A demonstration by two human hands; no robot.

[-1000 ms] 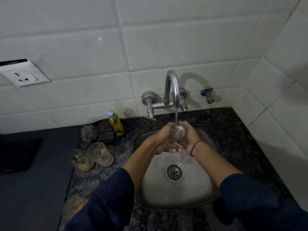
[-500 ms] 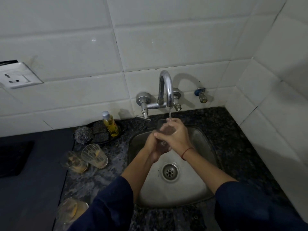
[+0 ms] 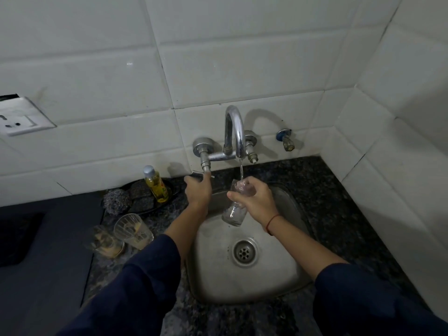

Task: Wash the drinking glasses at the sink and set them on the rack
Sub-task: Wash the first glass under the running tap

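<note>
**A:** Fig., read L to R. What do we log first?

**B:** Far L, on the counter (image 3: 155, 241): two unwashed glasses (image 3: 133, 229), just beside each other, residue inside, untouched. No rack in view.

**A:** And what has changed?

**B:** Half a sec ago we had both hands on the glass, under the spout (image 3: 234, 127). Now our left hand (image 3: 197, 191) has let go and gone L to the tap lever (image 3: 203, 175). Its fingers curl round the lever, thumb on the near side.

**A:** Meaning for the task?

**B:** We judge the rinse of this glass is approx. done and the flow is abt. to be cut or trimmed. The water stream (image 3: 241, 169) still runs, so it isn't shut off yet. Racking is still to come, plus the two at L.

**A:** Where is the glass vs. the R hand?

**B:** The glass (image 3: 233, 213) sits over the sink (image 3: 286, 275), centre, tilted, with its mouth up at the stream and its thick base toward us. Our right hand (image 3: 258, 201) alone carries it, wrapped round the upper half with the thumb across the front. The lower half hangs clear below the palm, well apart from the L hand.
</note>
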